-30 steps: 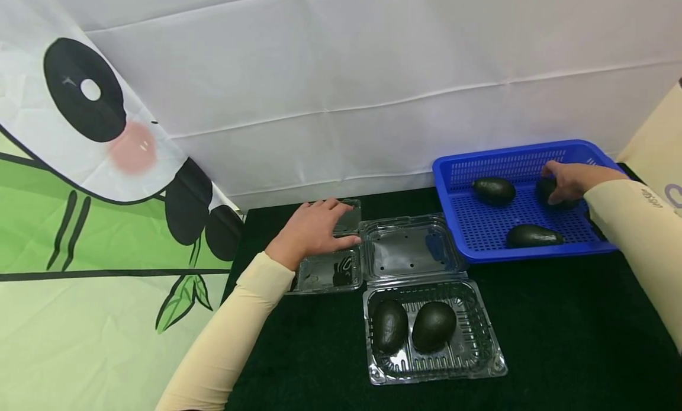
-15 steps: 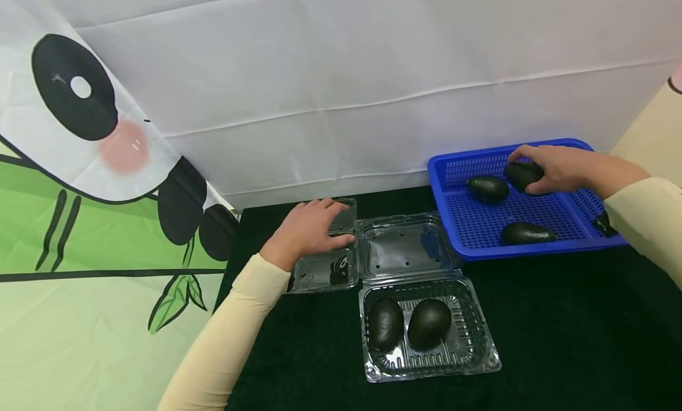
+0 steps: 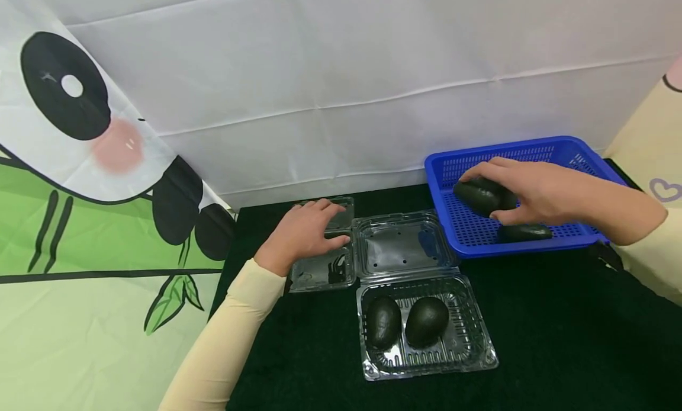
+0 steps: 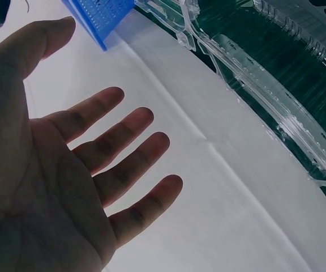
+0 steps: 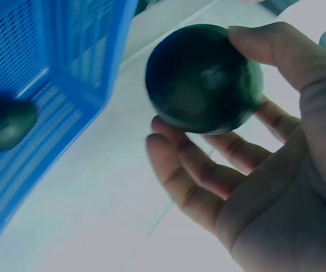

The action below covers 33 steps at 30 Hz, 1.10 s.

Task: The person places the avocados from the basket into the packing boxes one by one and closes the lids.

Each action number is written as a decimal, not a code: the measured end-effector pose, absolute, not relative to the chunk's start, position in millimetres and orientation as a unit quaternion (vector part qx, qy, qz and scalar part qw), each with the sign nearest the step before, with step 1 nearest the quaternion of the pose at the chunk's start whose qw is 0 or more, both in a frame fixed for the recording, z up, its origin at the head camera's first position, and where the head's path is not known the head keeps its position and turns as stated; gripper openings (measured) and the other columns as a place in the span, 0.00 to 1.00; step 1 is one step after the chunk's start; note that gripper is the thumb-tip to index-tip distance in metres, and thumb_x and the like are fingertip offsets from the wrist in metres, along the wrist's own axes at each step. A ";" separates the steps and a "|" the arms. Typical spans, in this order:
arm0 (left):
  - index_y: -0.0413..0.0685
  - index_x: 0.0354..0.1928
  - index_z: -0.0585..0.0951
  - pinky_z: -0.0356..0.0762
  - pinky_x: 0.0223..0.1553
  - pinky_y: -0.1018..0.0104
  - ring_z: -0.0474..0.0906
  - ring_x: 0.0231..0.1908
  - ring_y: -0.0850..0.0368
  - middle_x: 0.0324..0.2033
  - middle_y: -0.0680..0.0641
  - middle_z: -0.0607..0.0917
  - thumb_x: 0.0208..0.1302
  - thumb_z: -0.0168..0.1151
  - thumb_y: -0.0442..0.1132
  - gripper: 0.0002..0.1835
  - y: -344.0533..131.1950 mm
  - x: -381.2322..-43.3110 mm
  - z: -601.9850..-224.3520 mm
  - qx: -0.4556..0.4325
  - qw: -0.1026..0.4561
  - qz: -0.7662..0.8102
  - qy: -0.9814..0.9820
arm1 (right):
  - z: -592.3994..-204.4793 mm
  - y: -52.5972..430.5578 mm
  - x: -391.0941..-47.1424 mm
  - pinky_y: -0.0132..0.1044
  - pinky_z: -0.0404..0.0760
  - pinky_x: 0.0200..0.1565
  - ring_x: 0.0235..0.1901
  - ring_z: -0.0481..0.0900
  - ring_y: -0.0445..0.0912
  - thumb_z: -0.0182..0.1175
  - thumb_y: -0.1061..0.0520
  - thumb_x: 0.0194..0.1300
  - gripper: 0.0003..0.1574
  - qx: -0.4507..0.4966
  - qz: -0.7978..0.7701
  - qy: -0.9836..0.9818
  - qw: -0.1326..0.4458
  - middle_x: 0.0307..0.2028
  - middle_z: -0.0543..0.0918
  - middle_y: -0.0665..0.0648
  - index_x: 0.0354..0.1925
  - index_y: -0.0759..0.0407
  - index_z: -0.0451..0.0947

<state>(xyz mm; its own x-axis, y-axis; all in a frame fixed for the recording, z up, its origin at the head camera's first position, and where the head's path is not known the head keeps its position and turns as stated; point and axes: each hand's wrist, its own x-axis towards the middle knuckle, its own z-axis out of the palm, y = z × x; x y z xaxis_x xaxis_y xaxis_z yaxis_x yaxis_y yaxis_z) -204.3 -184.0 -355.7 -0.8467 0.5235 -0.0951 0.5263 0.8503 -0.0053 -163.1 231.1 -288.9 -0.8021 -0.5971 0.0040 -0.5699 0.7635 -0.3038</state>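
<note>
My right hand holds a dark green avocado over the left part of the blue basket. In the right wrist view, thumb and fingers curl round the same avocado, which is raised beside the basket wall. Another avocado lies on the basket floor below the hand. My left hand hovers with relaxed, spread fingers over a clear plastic container at the left; the left wrist view shows its palm bare. Two avocados, one on the left and one beside it, lie in an open clear clamshell.
The clamshell's lid lies folded back behind its tray, near the basket's left side. A dark green cloth covers the table. Behind it hangs a white sheet, with a printed cartoon sheet at the left.
My right hand has lifted an avocado from the basket's right part and carried it left, over where another one lay. The left hand stays where it was; the head view has shifted slightly.
</note>
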 end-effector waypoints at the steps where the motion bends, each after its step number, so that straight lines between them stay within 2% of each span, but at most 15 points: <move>1: 0.53 0.73 0.73 0.65 0.68 0.37 0.73 0.66 0.43 0.68 0.45 0.75 0.69 0.62 0.65 0.38 -183.8 -204.2 -355.8 0.274 0.044 -0.015 0.961 | -287.9 225.5 -157.5 0.43 0.82 0.38 0.41 0.79 0.46 0.75 0.56 0.61 0.45 -0.321 -0.146 0.935 0.042 0.59 0.76 0.53 0.71 0.39 0.67; 7: 0.53 0.73 0.73 0.67 0.67 0.37 0.73 0.66 0.43 0.68 0.45 0.75 0.69 0.63 0.65 0.37 -183.4 -203.6 -353.0 0.280 0.043 -0.012 0.959 | -290.5 195.5 -126.4 0.33 0.79 0.33 0.35 0.76 0.38 0.76 0.53 0.60 0.46 -0.404 -0.141 0.904 0.028 0.55 0.76 0.45 0.72 0.34 0.67; 12: 0.53 0.73 0.73 0.67 0.66 0.38 0.74 0.65 0.43 0.67 0.45 0.76 0.69 0.63 0.64 0.37 -182.5 -204.4 -351.3 0.281 0.041 -0.007 0.959 | -303.5 181.6 -112.6 0.38 0.83 0.40 0.45 0.78 0.38 0.77 0.53 0.58 0.49 -0.436 -0.143 0.887 0.056 0.59 0.75 0.42 0.72 0.32 0.66; 15: 0.53 0.73 0.73 0.67 0.66 0.38 0.74 0.65 0.43 0.67 0.45 0.76 0.69 0.63 0.64 0.37 -182.0 -204.7 -351.2 0.282 0.040 -0.003 0.958 | -315.5 177.7 -107.5 0.42 0.84 0.45 0.51 0.76 0.40 0.78 0.53 0.55 0.48 -0.454 -0.143 0.877 0.062 0.59 0.75 0.41 0.70 0.35 0.68; 19: 0.53 0.73 0.73 0.68 0.66 0.38 0.75 0.65 0.43 0.67 0.45 0.76 0.69 0.63 0.64 0.37 -182.2 -205.4 -351.8 0.283 0.040 -0.003 0.958 | -332.4 173.0 -97.3 0.43 0.83 0.48 0.51 0.75 0.40 0.78 0.54 0.53 0.46 -0.480 -0.145 0.860 0.095 0.59 0.75 0.40 0.67 0.38 0.71; 25: 0.54 0.73 0.73 0.68 0.66 0.38 0.74 0.65 0.43 0.67 0.45 0.76 0.69 0.63 0.65 0.37 -181.7 -206.3 -352.7 0.281 0.042 -0.006 0.959 | -356.3 163.3 -81.6 0.44 0.82 0.53 0.54 0.74 0.40 0.79 0.55 0.50 0.48 -0.496 -0.153 0.834 0.185 0.60 0.74 0.37 0.66 0.32 0.70; 33: 0.53 0.73 0.73 0.68 0.66 0.39 0.73 0.66 0.43 0.68 0.45 0.75 0.69 0.62 0.65 0.37 -179.2 -207.2 -352.8 0.283 0.046 -0.005 0.958 | -382.6 159.9 -73.1 0.45 0.81 0.54 0.59 0.74 0.41 0.79 0.54 0.48 0.47 -0.498 -0.156 0.825 0.218 0.61 0.73 0.36 0.64 0.30 0.72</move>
<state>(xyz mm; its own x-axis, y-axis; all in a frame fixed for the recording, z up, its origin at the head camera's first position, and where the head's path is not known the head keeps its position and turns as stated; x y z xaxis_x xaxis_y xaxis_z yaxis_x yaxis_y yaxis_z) -207.2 -179.2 -352.8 -0.8360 0.5413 -0.0899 0.5421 0.8401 0.0167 -73.1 159.9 -382.6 -0.4084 -0.8895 -0.2049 -0.7532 0.4552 -0.4748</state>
